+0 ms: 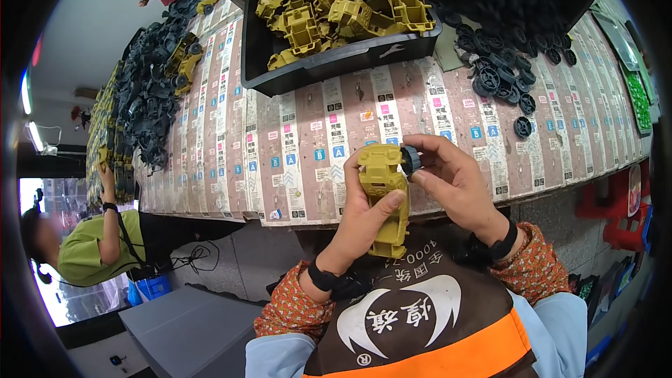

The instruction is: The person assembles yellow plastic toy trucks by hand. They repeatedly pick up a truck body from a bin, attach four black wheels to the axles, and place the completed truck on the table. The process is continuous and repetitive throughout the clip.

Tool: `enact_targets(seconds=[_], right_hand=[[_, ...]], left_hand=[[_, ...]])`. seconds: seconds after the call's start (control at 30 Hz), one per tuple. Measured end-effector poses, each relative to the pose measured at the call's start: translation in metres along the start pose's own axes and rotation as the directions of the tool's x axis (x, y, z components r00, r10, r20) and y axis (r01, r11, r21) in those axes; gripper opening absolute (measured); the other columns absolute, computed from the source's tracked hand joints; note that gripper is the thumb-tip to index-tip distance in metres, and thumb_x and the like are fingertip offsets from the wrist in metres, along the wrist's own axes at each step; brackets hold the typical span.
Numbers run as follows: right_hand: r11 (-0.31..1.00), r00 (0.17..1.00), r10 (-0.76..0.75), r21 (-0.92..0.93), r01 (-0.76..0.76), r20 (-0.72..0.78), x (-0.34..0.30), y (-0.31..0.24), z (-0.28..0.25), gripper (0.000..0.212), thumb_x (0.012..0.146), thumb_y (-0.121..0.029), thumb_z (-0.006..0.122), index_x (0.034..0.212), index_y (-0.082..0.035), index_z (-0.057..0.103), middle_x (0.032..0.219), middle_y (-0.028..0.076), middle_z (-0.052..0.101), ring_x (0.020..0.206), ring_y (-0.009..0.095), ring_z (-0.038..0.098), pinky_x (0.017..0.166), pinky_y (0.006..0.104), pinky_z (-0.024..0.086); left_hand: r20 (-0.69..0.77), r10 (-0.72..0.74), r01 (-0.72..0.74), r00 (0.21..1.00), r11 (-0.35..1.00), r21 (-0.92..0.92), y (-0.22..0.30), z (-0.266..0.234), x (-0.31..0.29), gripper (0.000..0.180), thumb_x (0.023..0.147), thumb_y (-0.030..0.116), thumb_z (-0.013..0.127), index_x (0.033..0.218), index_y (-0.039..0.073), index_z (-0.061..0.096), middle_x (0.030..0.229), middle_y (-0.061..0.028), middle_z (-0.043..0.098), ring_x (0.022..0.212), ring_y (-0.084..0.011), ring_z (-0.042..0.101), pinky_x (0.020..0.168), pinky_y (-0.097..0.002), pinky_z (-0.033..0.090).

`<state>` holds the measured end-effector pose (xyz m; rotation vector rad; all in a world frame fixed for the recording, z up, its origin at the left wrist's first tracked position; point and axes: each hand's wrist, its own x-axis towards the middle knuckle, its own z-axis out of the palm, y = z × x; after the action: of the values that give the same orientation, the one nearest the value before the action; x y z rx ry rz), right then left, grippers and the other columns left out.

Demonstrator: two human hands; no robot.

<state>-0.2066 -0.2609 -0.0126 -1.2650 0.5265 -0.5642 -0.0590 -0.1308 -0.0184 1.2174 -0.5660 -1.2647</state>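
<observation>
two orange flowered sleeves [535,266] with dark wristbands [323,278], angled up from the lower edge of view and inward, bringing the bare hands together at the near edge of a bench [269,126] topped with printed sheeting. left hand [357,220] with fingers wrapped behind and thumb laid across the front of a long yellow plastic body [385,178]; grip clamped firmly on it. right hand [458,189] turned inward, wrist bent, thumb and fingertips together on a small dark wheel [411,160]; grip pinched shut on it, right beside the upper end of the yellow body.

beyond the hands, a black tray [343,66], heaped with loose yellow plastic parts [353,14] lying at all angles. right of the tray, a spill of dark wheels [500,73] on the bench; at the far right, a shallow tray with bright green contents [635,94], too small to make out. left of the black tray, a long heap of dark grey parts [147,91]. at far left, a co-worker in a green top [87,248], with one hand at more yellow pieces [103,154].
</observation>
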Motion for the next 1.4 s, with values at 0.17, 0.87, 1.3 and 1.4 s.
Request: enact_targets(seconds=[0.17,0.87,1.3,1.4], right_hand=[[0.996,0.994,0.04,0.08,-0.032,-0.105,-0.009,0.011,0.005,0.044,0.095,0.004,0.063,0.139,0.002,0.056,0.123,0.008,0.063,0.105,0.01,0.061,0.096,0.0254,0.053],[0.898,0.996,0.059,-0.438,-0.023,0.069,0.001,-0.017,-0.044,0.058,0.086,0.0,0.055,0.144,0.004,0.052,0.126,0.021,0.069,0.102,0.028,0.073,0.089,0.0348,0.056],[0.06,0.91,-0.387,-0.981,0.182,0.145,0.069,-0.044,-0.132,0.035,0.076,0.005,0.068,0.11,-0.003,0.063,0.107,0.015,0.056,0.105,0.036,0.055,0.091,0.041,0.05],[0.454,0.949,-0.314,-0.879,0.148,-0.002,0.054,-0.05,-0.108,0.037,0.079,0.002,0.069,0.115,-0.004,0.061,0.104,0.013,0.055,0.093,0.028,0.059,0.084,0.0346,0.049]], left_hand=[[0.044,0.231,-0.231,0.972,0.905,0.357,-0.007,-0.001,0.003,0.079,0.098,0.017,0.072,0.155,0.013,0.018,0.137,-0.0121,0.048,0.124,-0.022,0.055,0.104,-0.0377,0.049],[0.12,0.091,-0.125,0.989,0.941,0.315,0.004,0.006,0.012,0.082,0.093,0.008,0.074,0.158,0.012,0.023,0.137,-0.0105,0.05,0.124,-0.0216,0.056,0.106,-0.0365,0.048],[-0.019,-0.15,0.132,0.988,0.915,-0.382,0.033,-0.023,0.009,0.037,0.103,0.029,0.063,0.13,0.007,0.053,0.116,-0.0146,0.068,0.09,-0.021,0.071,0.076,-0.0358,0.063],[-0.074,-0.142,0.095,0.987,0.891,-0.444,0.033,-0.013,0.01,0.046,0.104,0.031,0.06,0.142,0.008,0.049,0.121,-0.0162,0.068,0.096,-0.0212,0.071,0.081,-0.0377,0.062]])
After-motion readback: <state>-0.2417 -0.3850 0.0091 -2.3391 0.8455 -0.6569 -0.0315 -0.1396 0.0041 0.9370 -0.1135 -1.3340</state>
